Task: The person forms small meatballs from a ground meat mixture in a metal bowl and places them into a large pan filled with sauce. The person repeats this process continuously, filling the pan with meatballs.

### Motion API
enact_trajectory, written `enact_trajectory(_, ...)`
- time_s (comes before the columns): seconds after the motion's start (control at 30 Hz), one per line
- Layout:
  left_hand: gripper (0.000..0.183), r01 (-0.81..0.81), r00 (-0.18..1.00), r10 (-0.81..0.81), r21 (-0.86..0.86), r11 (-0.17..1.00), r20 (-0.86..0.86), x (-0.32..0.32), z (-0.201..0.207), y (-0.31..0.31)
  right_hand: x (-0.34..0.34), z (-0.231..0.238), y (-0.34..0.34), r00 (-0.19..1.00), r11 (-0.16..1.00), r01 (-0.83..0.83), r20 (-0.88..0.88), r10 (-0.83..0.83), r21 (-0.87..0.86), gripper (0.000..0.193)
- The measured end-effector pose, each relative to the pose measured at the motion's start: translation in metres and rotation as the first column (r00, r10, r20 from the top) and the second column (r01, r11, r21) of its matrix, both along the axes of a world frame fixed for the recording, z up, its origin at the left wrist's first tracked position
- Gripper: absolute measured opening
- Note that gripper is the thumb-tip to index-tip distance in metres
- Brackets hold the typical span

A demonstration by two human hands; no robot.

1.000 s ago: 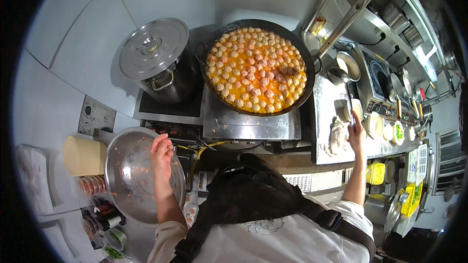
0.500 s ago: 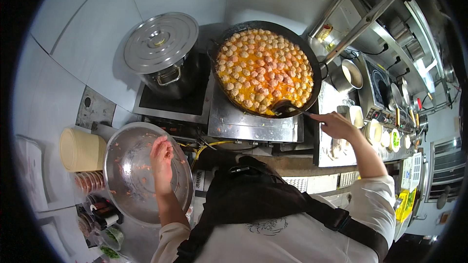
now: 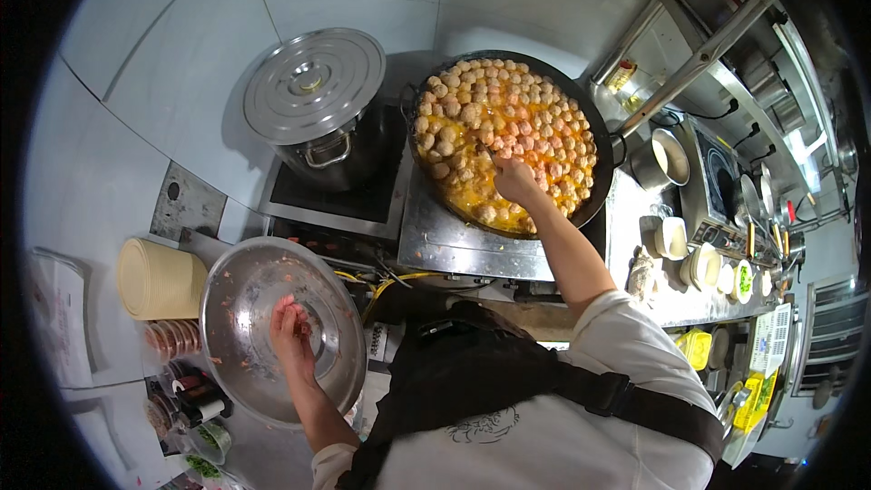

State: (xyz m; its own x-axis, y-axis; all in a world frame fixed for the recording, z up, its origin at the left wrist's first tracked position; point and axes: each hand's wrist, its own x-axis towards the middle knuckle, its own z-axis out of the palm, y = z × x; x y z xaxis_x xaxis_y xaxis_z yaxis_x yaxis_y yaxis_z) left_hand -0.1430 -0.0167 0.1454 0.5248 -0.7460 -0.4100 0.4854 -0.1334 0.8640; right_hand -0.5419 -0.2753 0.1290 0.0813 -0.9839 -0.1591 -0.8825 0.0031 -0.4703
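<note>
A big black wok (image 3: 601,183) is crowded with meatballs (image 3: 535,127) in orange, oily broth. Reaching over the wok, my right hand (image 3: 515,180) is closed round the handle of a ladle, whose bowl I cannot make out among the meatballs. Browner meatballs are bunched to the left of this hand, pinker ones to its right. My left hand (image 3: 288,327) hovers over a wide metal basin (image 3: 238,381) smeared with bits of raw meat. Its fingers are curled and stained pinkish red; whatever lies in them is hidden.
A lidded steel stockpot (image 3: 318,95) stands on the hob left of the wok. Stacked cream tubs (image 3: 161,279) are beside the basin. To the right, a counter carries a saucepan (image 3: 660,161), small bowls (image 3: 671,238) and an induction cooker (image 3: 712,163). A metal rail (image 3: 694,59) slants above.
My right hand has swung left and away from me, from the wok's near right rim to over the meatballs, pushing through them. My left hand has dropped lower over the basin.
</note>
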Motion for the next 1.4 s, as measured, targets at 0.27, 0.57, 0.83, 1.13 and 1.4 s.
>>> enact_trajectory(0.27, 0.018, -0.002, 1.000, 0.000, -0.055, 0.998, -0.022, -0.003, 0.014, 0.008, 0.001, 0.005, -0.064, 0.888, 0.932, 0.300, 0.297, -0.351, 0.202, 0.050)
enact_trajectory(0.57, 0.019, 0.074, 0.997, -0.073, -0.039, 0.996, 0.018, -0.013, 0.019, -0.016, -0.073, 0.112, 0.048, 0.985, 0.976, 0.143, 0.120, -0.124, -0.164, 0.045)
enact_trajectory(0.83, 0.019, 0.229, 0.973, -0.226, -0.132, 0.964, 0.040, -0.022, 0.017, -0.046, -0.185, 0.078, 0.165, 0.895, 0.748, 0.422, 0.102, -0.434, -0.512, 0.056)
enact_trajectory(1.13, 0.016, 0.239, 0.970, -0.227, -0.162, 0.957, 0.089, -0.016, 0.021, -0.055, -0.320, -0.129, 0.222, 0.724, 0.642, 0.554, -0.074, -0.686, -0.529, 0.051)
enact_trajectory(1.4, 0.013, 0.203, 0.977, -0.194, -0.112, 0.973, 0.085, -0.002, 0.031, -0.056, -0.280, 0.027, 0.127, 0.666, 0.633, 0.610, -0.125, -0.735, -0.476, 0.018)
